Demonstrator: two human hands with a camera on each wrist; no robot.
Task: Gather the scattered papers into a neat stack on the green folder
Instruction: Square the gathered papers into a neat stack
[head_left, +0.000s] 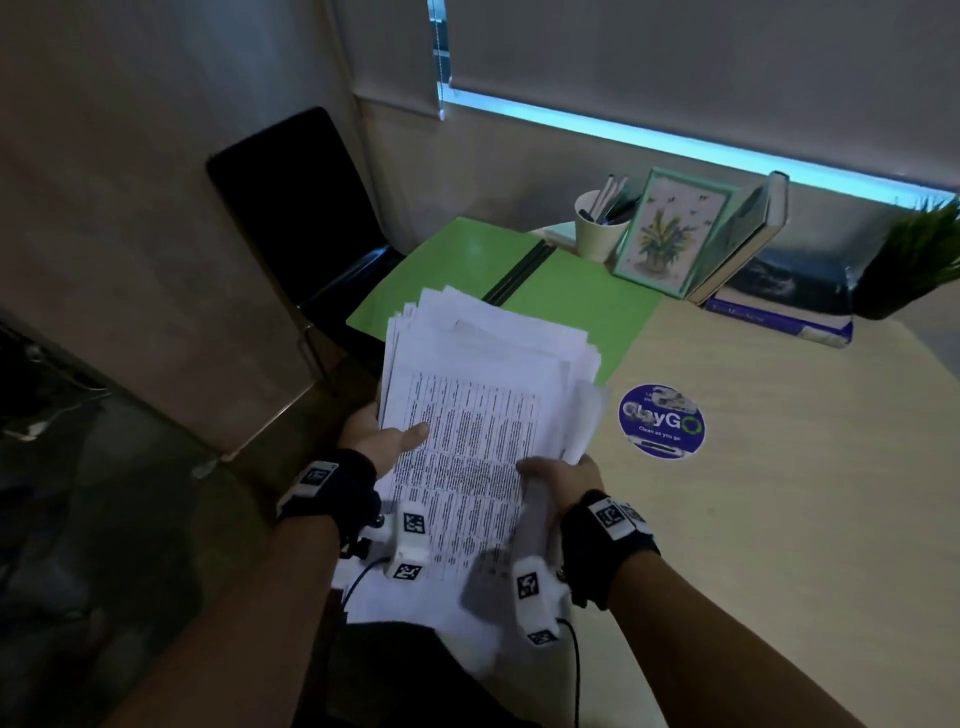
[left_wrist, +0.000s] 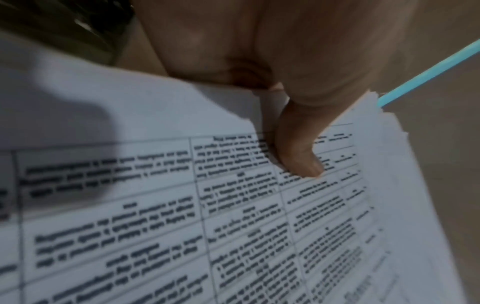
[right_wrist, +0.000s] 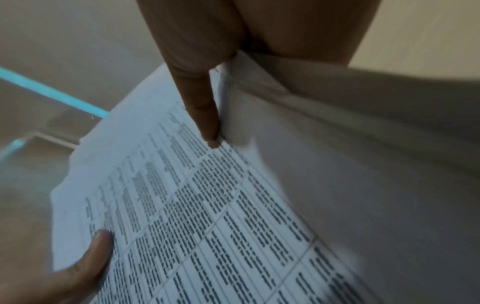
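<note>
A round blue sticker (head_left: 662, 421) on the beige tabletop (head_left: 779, 493) reads "ClayGO" with "Clean as you go" beneath it; it lies just beside the near right corner of the open green folder (head_left: 571, 291), which is spread flat at the tabletop's far left corner and overhangs the left edge. Both hands hold an uneven sheaf of papers (head_left: 478, 395) above the tabletop's left edge, its far end over the folder's near part; the top sheet is a printed table whose text is too blurred to read. The left hand (head_left: 382, 439) grasps the sheaf's left edge, thumb pressed on top, and the right hand (head_left: 561, 475) clamps the right edge, thumb on the printed face. Toward the far edge stands a pale cup (head_left: 597, 231) holding pens and pencils, next to a framed flower picture (head_left: 670, 228), a leaning book (head_left: 748, 234), a flat book (head_left: 784, 312) with an illegible spine, and a potted green plant (head_left: 914, 254). A black chair (head_left: 296, 208) stands left of the table.
</note>
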